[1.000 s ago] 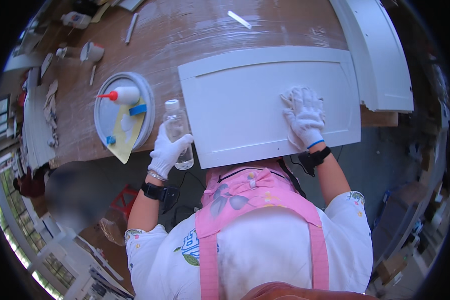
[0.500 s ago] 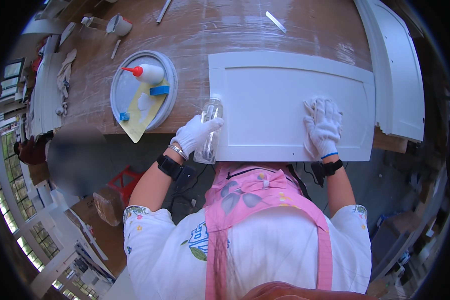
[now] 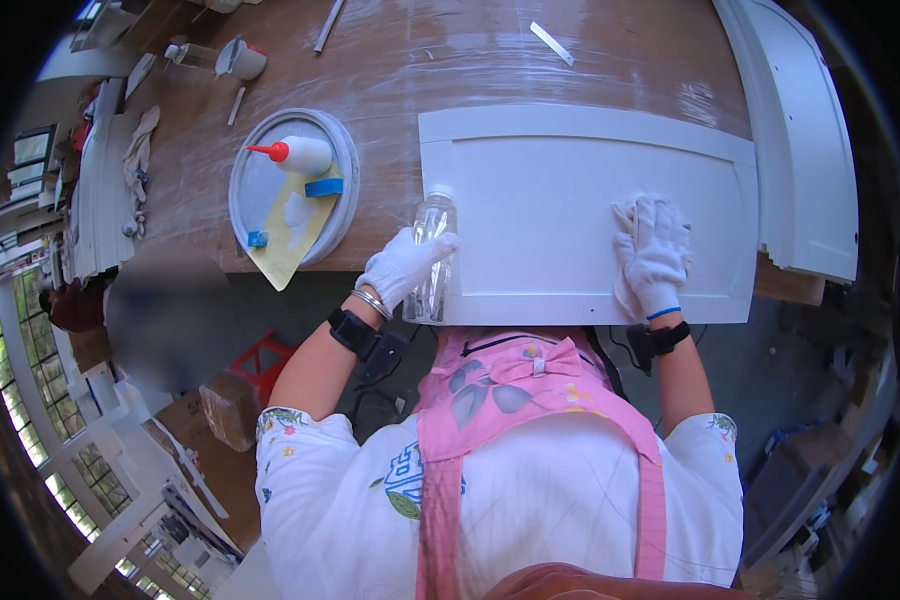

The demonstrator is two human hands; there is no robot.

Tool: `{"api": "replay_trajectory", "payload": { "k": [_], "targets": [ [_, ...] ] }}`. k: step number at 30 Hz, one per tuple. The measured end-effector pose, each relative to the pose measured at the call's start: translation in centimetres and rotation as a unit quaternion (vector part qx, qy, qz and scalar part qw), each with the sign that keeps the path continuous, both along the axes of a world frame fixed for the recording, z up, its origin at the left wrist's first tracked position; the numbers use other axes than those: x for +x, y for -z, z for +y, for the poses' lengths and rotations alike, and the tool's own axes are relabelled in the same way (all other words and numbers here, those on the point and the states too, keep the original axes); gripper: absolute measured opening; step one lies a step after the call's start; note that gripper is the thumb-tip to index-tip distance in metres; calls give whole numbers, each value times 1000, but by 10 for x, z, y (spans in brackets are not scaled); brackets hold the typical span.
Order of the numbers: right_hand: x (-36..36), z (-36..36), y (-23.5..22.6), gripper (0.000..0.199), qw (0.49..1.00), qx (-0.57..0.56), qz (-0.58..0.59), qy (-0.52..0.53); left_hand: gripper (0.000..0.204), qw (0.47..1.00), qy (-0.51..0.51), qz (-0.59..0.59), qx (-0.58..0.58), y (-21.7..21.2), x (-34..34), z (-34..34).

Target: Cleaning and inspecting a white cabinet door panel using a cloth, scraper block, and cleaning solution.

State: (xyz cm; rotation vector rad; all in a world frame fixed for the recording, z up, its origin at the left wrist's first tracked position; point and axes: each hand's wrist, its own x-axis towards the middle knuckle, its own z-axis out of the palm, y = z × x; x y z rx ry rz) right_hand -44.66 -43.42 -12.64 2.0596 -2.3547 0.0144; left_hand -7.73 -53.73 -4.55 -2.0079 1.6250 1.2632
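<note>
A white framed panel [image 3: 540,220], like a cabinet door, lies flat at the table's near edge. My left hand [image 3: 406,268], in a white knit glove, is wrapped round a clear plastic bottle [image 3: 432,230] with a white cap. The bottle stays at the panel's left edge, partly over it. On the right part of the panel rests my gloved right hand [image 3: 656,250], palm down. A white cloth [image 3: 625,285] shows along its thumb side and beneath it; the fingers press on this cloth, and how far they grip it is partly hidden.
Left of the panel, a round lid [image 3: 348,215] carries a red-tipped white squeeze bottle [image 3: 308,155], yellow sandpaper [image 3: 280,255] and blue blocks [image 3: 324,187]. More white panels [image 3: 800,140] stand along the right. A white strip [image 3: 552,43] and a white cup [image 3: 240,60] sit farther back.
The whole view has shifted slightly. My left hand and the bottle have edged a little to the right over the panel. My right hand keeps its place on it.
</note>
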Motion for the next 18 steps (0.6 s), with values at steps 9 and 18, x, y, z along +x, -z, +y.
{"api": "replay_trajectory", "payload": {
  "k": [9, 18],
  "targets": [
    [-15, 9, -13, 54, 985, -103, -140, -9, 95, 993, 52, 38, -98, -21, -45, -25],
    [-110, 70, -22, 51, 664, -241, -628, 326, 89, 896, 313, 151, -275, -26, -199, -82]
  ]
}}
